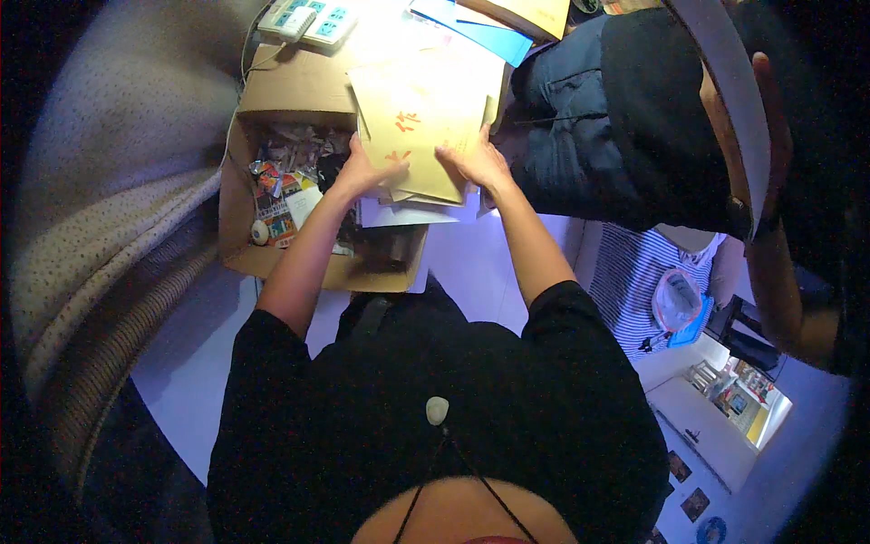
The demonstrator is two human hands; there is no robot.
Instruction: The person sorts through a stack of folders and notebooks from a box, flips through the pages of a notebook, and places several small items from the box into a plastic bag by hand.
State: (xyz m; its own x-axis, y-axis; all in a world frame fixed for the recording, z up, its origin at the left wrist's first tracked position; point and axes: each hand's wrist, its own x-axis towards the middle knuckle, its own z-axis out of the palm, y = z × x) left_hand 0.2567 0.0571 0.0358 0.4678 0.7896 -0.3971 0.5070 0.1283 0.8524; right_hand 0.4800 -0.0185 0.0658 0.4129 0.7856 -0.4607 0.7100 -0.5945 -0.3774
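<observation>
Both my hands grip a stack of yellowish paper envelopes or booklets [435, 136] by its two sides. My left hand [363, 170] is at the left edge, its thumb lying on the top sheet. At the right edge my right hand [479, 163] has its thumb on top too. Red handwriting marks the top sheet. White sheets [421, 212] stick out below the stack. Under and left of the stack stands an open cardboard box [238, 251] holding crumpled wrappers, printed packaging [282, 228] and a small white round object [259, 232]. My fingers beneath the stack are hidden.
A power strip [326, 30] with a white plug lies beyond the box, its cable running down the left. Blue folders [499, 42] lie at the top. Another person in dark clothes [652, 122] is close on the right. Draped spotted fabric [122, 204] hangs at the left.
</observation>
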